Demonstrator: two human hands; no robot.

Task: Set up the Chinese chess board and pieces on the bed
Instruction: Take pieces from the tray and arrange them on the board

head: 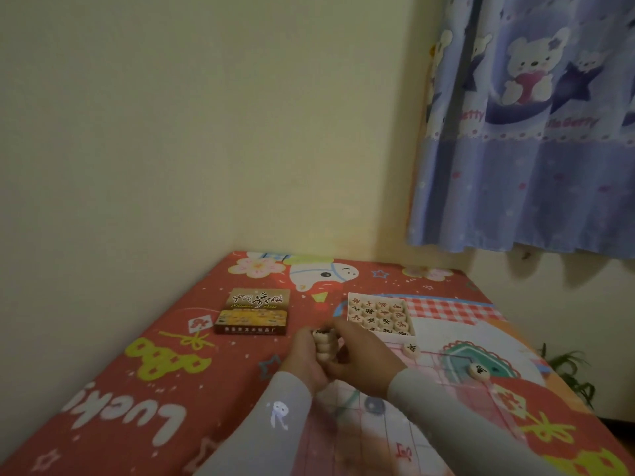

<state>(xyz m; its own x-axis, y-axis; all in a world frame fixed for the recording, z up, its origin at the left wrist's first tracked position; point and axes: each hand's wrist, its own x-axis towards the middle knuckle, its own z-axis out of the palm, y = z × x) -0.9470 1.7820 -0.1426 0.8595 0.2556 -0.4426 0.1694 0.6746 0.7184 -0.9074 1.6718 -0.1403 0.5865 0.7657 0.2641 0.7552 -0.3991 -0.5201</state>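
Observation:
My left hand (304,360) and my right hand (360,359) together grip a short stack of round wooden chess pieces (323,345) above the bed. A thin, see-through chess board sheet (395,427) with red grid lines lies on the red bedspread (137,389) under my forearms. Two single pieces lie on the sheet: one (411,348) near its far edge, another (479,371) to the right. Behind my right hand stands an open white tray (379,316) with several pieces in rows. The chess box lid (253,311) lies to the left.
A cream wall runs along the bed's left and far sides. A blue curtain with bear prints (536,132) hangs at the upper right. A green plant (570,372) shows past the bed's right edge.

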